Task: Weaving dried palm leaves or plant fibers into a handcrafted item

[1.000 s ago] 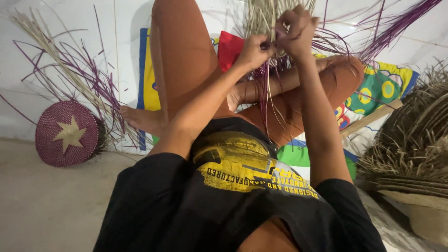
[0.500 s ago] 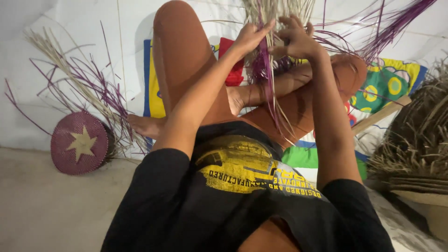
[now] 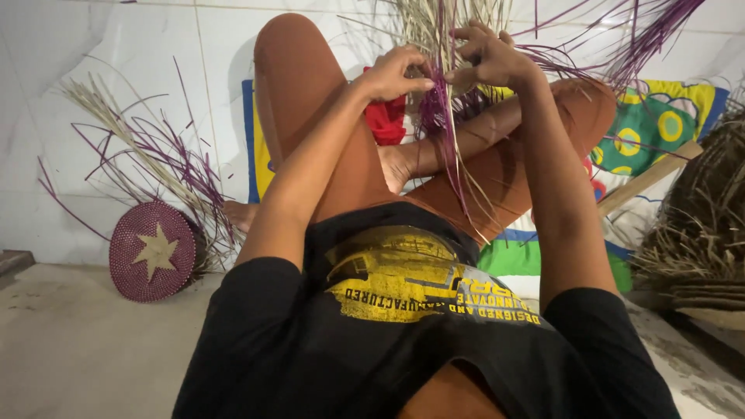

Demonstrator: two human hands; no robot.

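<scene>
Both hands on weave (image 3: 438, 109) – left hand (image 3: 392, 74) pinching purple strand, right hand (image 3: 485, 58) clamping straw. Looks light, springy, likely brittle – best held near woven core.

Soft, even light fills the scene, brightest on the pale tiled wall (image 3: 140, 46) at the far left, which shows a mild sheen but no hard glare, while the near floor (image 3: 70, 349) and the heap of dry straw (image 3: 698, 225) at the right sit dimmer. Shadows are faint and diffuse, gathering under the bent legs and along the black shirt (image 3: 372, 357), whose folds are nearly lost in darkness. Focus is fair at centre, slightly soft on the fine strands, with wide-angle stretching near the edges.
</scene>
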